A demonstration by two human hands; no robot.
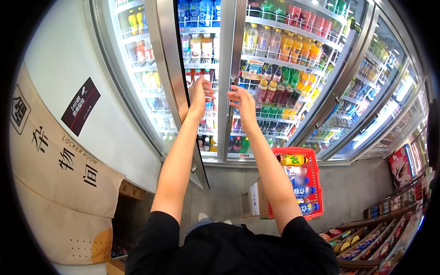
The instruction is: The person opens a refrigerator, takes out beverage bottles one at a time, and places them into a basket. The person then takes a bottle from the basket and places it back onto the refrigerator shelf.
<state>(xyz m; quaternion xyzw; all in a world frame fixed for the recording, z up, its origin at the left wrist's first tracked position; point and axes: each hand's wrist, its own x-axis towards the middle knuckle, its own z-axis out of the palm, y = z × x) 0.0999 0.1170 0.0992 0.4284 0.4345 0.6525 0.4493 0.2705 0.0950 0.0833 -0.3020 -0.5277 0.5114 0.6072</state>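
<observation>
Both of my arms reach forward toward a lit drinks fridge. My left hand (pixel 199 97) is beside the inner edge of the swung-open fridge door (pixel 166 50), its fingers apart and nothing in them. Whether its wrist touches the door, I cannot tell. In front of the metal upright (pixel 225 105), my right hand (pixel 244 104) is also empty, with its fingers spread toward the left one. Behind the hands are shelves of bottles, including blue bottles (pixel 205 13) at the top and orange drinks (pixel 297 49) to the right.
A red shopping basket (pixel 319 183) holding several bottles stands on the floor at right, with a cardboard box (pixel 250 201) beside it. More glass fridge doors (pixel 366 87) run along the right. A fabric curtain (pixel 55 183) hangs at left, and snack shelves (pixel 366 247) stand lower right.
</observation>
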